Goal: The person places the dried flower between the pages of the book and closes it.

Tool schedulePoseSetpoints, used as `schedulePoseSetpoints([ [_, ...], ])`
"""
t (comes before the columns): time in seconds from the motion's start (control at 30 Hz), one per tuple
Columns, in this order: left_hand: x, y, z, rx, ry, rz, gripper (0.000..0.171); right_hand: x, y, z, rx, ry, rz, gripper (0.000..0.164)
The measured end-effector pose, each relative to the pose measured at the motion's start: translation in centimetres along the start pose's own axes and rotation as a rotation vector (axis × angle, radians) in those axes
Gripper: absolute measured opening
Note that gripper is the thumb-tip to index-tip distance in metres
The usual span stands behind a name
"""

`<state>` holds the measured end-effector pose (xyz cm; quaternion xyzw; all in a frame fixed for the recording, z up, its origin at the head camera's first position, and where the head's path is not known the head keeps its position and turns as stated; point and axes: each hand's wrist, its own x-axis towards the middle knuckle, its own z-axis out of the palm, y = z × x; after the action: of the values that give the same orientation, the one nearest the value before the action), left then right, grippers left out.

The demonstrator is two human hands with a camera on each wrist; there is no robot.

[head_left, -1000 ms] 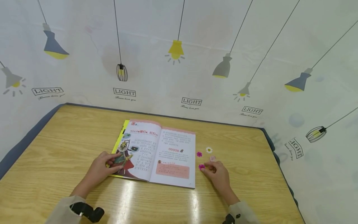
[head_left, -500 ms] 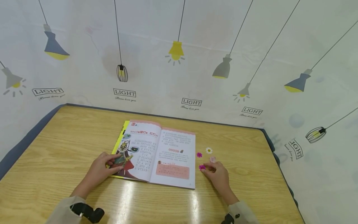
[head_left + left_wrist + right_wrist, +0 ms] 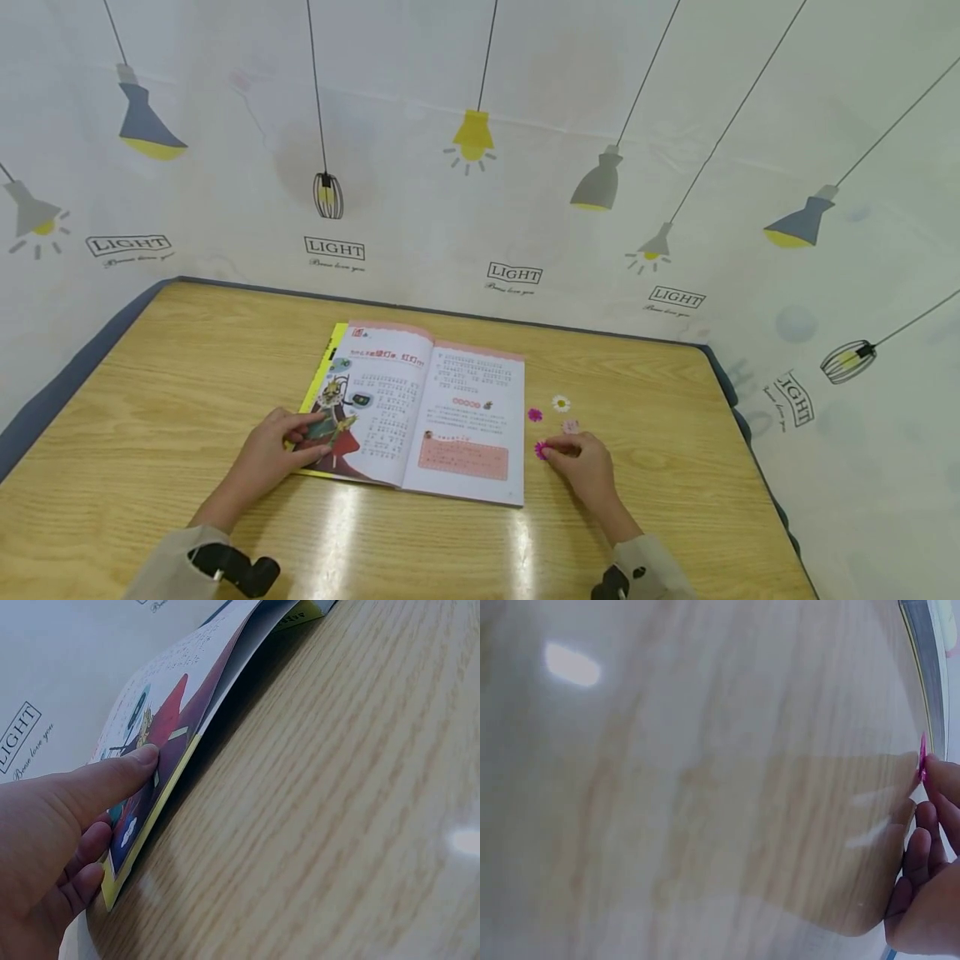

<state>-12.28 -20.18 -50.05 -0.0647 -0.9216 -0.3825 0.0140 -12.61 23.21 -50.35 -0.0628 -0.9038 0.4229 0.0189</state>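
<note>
The left hand (image 3: 281, 450) grips the near left corner of the open book (image 3: 420, 408) on the table (image 3: 172, 367), thumb on the page and fingers curled under the cover. Right of the book, the right hand (image 3: 585, 467) pinches a magenta flower (image 3: 540, 450) (thin, apparently pressed) by its edge. Such a petal could tear or slip if squeezed hard or dragged across the wood.

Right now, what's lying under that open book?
Under the open book only the wooden table shows. The left hand holds its yellow-edged corner; the shadowed gap beneath the cover hides anything further in.
</note>
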Motion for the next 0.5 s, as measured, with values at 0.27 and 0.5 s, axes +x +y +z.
schedulePoseSetpoints([
  [0.27, -0.08, -0.08, 0.00, 0.002, 0.003, 0.003, 0.048, 0.21, -0.22, -0.02, 0.002, 0.006, 0.006, 0.012],
  [0.5, -0.05, -0.23, 0.05, 0.018, 0.013, 0.019, 0.048, 0.39, -0.31, 0.03, -0.040, -0.015, 0.030, 0.011],
])
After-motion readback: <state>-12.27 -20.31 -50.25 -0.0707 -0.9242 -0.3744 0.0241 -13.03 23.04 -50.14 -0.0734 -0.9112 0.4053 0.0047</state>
